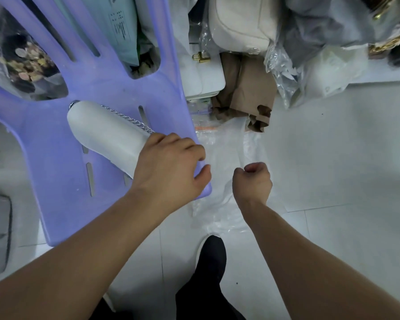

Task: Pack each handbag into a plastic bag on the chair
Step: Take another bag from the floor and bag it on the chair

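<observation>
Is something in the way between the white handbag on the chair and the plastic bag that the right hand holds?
Only the left hand: it covers the white handbag's near end at the purple chair's edge. The clear plastic bag, gripped by the right hand, is just beside that edge. Nothing else visible stands between them.

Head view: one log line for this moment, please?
left grip: over white handbag end, hold unclear | right grip: clenching plastic bag | stage: handbag on chair, unbagged

Smooth glossy plastic chair (56, 181); matt white handbag (106, 132), metal chain (127, 118); clear crinkled plastic bag (224, 153).
</observation>
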Demonstrator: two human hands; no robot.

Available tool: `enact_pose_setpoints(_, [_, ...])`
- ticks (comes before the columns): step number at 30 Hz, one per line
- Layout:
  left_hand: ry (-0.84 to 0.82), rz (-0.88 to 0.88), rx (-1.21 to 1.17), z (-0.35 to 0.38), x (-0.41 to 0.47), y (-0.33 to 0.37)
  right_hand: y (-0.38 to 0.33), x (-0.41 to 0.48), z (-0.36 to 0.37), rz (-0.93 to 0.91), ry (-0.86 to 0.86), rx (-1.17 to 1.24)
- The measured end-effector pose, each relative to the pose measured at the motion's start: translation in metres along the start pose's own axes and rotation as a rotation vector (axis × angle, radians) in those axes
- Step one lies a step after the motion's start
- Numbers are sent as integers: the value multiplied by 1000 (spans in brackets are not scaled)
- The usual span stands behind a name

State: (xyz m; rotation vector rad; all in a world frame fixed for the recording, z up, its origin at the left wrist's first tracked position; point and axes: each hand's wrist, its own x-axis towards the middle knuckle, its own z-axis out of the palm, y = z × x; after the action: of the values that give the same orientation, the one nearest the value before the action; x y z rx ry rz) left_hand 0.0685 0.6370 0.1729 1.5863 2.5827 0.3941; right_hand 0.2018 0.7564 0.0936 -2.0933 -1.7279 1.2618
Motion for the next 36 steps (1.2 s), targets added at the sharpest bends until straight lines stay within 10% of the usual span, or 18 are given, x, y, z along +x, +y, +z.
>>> enact_pose_setpoints(9, [17,-412,-639,-40,8,-1,-120,-78,-19,-388,-254,481])
enact_pose_setpoints(14, [62,-1006,-1489,-87,21,-20,-162,-137,-2,-415,-526,461])
enact_pose_setpoints(17, [-101,-1032,-1793,-106,10,-54,-171,-164,5,-448,-675,312])
enact_pose_setpoints(21, [-68,-945,-1607,-112,-13,-87,-165,-187,13,-582,-812,68])
enact_pose_setpoints(25, [73,-1243,-1413,-111,-20,-93,-159,-190,17,-753,-798,-22])
enact_pose_setpoints(36, [345,-1284,-1221,-126,-21,-104,-143,-169,23,-1130,-145,-90])
